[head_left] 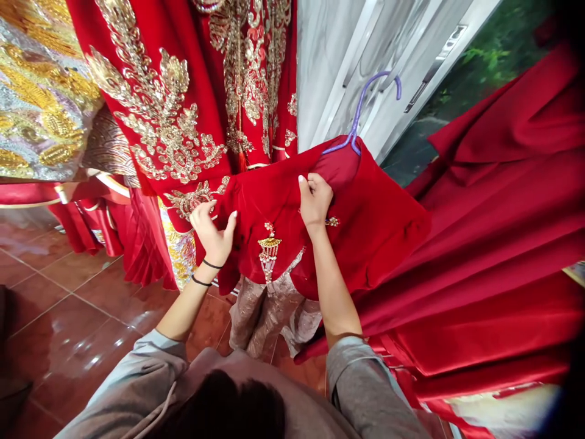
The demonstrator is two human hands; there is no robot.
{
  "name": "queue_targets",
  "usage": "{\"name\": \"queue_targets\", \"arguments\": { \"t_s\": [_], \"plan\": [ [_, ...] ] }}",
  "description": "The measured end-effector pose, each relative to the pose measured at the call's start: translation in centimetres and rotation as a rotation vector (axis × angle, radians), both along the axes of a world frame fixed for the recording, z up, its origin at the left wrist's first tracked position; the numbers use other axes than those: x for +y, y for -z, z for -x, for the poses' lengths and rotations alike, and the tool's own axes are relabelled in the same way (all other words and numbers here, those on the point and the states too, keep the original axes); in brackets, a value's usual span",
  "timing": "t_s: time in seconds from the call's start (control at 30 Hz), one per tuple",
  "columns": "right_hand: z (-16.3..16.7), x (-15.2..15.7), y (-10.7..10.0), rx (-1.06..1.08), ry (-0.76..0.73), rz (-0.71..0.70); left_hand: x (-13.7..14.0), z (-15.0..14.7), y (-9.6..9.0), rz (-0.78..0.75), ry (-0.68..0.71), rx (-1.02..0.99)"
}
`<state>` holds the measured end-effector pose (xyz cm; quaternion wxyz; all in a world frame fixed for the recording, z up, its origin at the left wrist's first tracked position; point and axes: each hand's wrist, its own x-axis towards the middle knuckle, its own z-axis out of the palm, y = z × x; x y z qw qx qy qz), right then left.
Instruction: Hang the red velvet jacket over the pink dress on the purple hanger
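A red velvet jacket [365, 219] is spread out in front of me, tilted, on a purple hanger [359, 116]. A gold pendant with beaded tassels [269, 253] lies at its middle, and a small jewelled fastening [333, 222] shows right of my wrist. My left hand [214, 235] is at the jacket's left end, thumb and fingers apart, with nothing seen in it. Over the jacket near the collar, my right hand [316, 201] is closed, fingers curled and thumb upright. Whatever it pinches is too small or hidden to make out.
Red gowns with gold embroidery [169, 116] hang behind on the left, beside a gold and silver one [41, 103]. A pale door with a long handle [429, 73] stands behind the hanger. Dark red fabric [503, 183] drapes at right. The floor is red tile [77, 323].
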<state>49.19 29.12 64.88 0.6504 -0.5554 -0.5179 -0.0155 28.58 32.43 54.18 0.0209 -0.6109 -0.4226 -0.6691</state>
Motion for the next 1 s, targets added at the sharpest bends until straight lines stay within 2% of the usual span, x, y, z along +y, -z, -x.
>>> {"name": "queue_targets", "arguments": {
  "t_s": [0.1,0.2,0.3,0.37,0.53,0.6,0.67,0.77,0.83,0.9,1.0],
  "plan": [
    [-0.2,0.4,0.4,0.098,-0.102,-0.017,0.9,-1.5,-1.2,0.099,-0.065,0.080],
    [-0.5,0.5,0.8,0.137,-0.167,-0.063,2.9,-2.7,-2.4,0.241,-0.040,0.233],
    [-0.4,0.5,0.8,0.177,-0.208,-0.099,3.7,-3.3,-3.0,0.265,0.037,0.364],
    [-0.1,0.7,0.8,0.216,-0.210,-0.154,2.9,-3.7,-2.6,0.219,0.097,0.406],
    [0.7,2.1,0.7,0.243,-0.090,-0.361,-0.7,-5.1,0.2,0.132,0.197,0.326],
    [0.4,2.6,0.7,0.206,-0.048,-0.302,-1.1,-5.0,0.7,0.182,0.214,0.328],
    [-0.2,2.5,0.5,0.133,0.004,-0.158,-0.8,-4.2,0.4,0.235,0.172,0.358],
    [-0.3,1.0,0.2,-0.009,0.134,0.030,0.0,-3.0,-2.0,0.126,0.070,0.321],
    [0.8,-0.7,0.4,-0.083,0.216,0.026,0.6,-2.8,-4.5,-0.001,0.060,0.244],
    [2.5,-2.8,1.0,-0.173,0.255,-0.047,1.2,-3.4,-7.5,-0.069,0.146,0.264],
    [4.4,-6.2,1.9,-0.324,0.337,-0.119,2.1,-5.5,-11.3,-0.123,0.384,0.490]
  ]
}}
